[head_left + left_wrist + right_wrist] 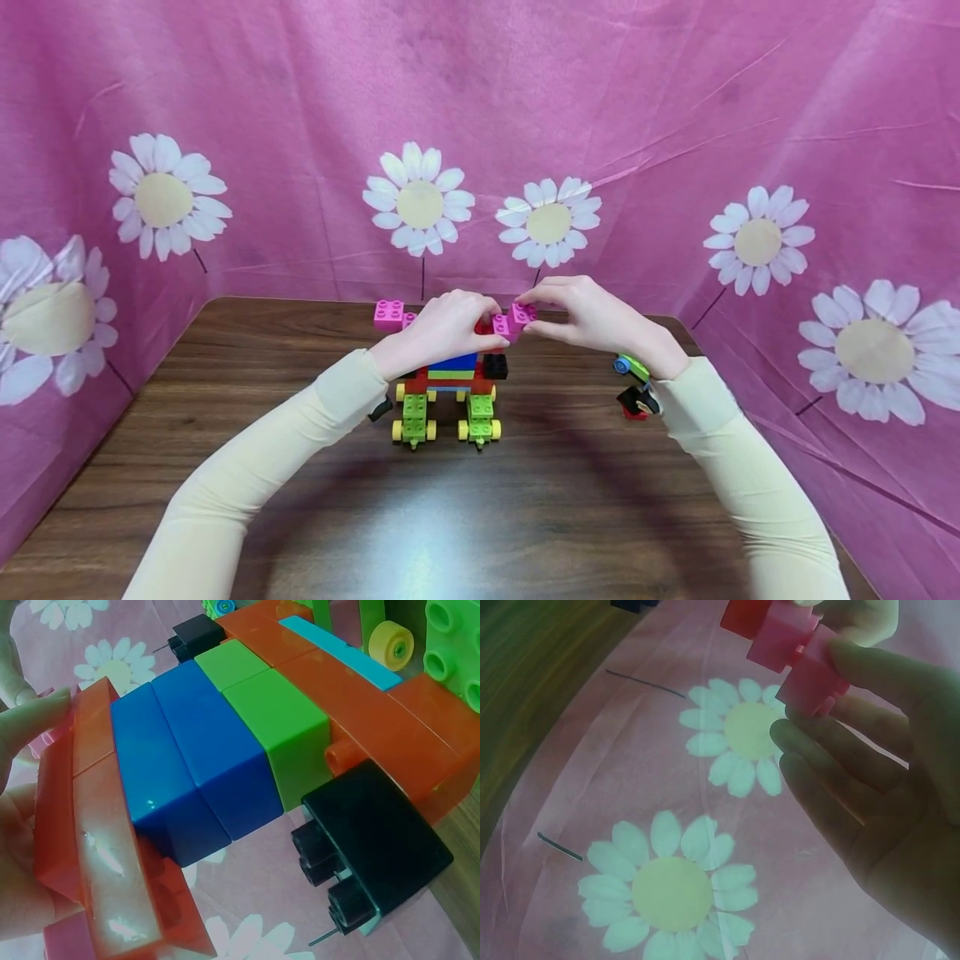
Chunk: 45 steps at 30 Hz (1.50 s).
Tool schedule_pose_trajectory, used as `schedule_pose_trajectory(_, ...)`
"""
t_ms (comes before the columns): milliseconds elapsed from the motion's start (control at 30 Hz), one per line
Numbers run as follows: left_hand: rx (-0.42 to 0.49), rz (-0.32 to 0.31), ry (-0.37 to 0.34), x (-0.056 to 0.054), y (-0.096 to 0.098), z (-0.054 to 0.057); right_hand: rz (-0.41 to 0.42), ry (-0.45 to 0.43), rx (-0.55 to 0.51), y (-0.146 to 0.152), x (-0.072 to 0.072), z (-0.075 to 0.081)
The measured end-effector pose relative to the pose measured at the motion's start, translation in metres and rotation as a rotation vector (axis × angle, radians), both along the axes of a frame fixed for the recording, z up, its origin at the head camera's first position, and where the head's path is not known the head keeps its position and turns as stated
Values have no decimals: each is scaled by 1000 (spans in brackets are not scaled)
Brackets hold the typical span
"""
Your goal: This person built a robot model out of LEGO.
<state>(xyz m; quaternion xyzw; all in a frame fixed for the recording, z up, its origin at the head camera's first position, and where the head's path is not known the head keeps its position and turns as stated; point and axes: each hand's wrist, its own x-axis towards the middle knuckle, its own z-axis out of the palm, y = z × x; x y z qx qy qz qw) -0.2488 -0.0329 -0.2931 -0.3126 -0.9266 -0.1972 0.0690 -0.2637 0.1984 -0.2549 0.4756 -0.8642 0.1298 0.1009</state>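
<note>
A figure of toy bricks stands on the table, with blue bricks (452, 364) in its middle and green wheeled bricks (415, 419) at its base. Its upper row is made of red bricks (112, 855), with pink bricks stepping out on both sides. My left hand (442, 323) reaches over the top and grips this row near its right end. At that end my right hand (600, 318) pinches the outer pink brick (810, 679) between thumb and fingers. This brick joins an inner pink brick (782, 634). Another pink brick (388, 315) sticks out at the far left.
Black bricks (379, 847) jut from the figure's sides. Beside my right sleeve lie a green piece with a blue wheel (622, 364) and a black-and-red piece (634, 403). A pink cloth with daisies (480, 100) hangs behind the wooden table (540, 500).
</note>
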Motion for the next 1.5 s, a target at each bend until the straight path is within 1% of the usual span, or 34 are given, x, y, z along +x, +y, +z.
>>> schedule_pose_trajectory(200, 19, -13, -8, -1, 0, -2, -4, 12, 15, -1, -1, -1)
schedule_pose_trajectory(400, 33, -31, -5, -1, 0, -2, 7, 30, -1, -1, -1, -2)
schedule_pose_trajectory(867, 52, -51, 12, 0, -1, -4, 44, 25, -9, -6, 0, 0)
schedule_pose_trajectory(1033, 63, -68, 12, 0, -2, -4, 32, 18, 8, -7, 3, 2)
schedule_pose_trajectory(1167, 72, -67, 12, 0, -3, -5, 20, 13, 17, -6, 4, 2)
schedule_pose_trajectory(1500, 79, -78, 22, 1, -5, -5, 26, 29, 13, -7, 6, 4)
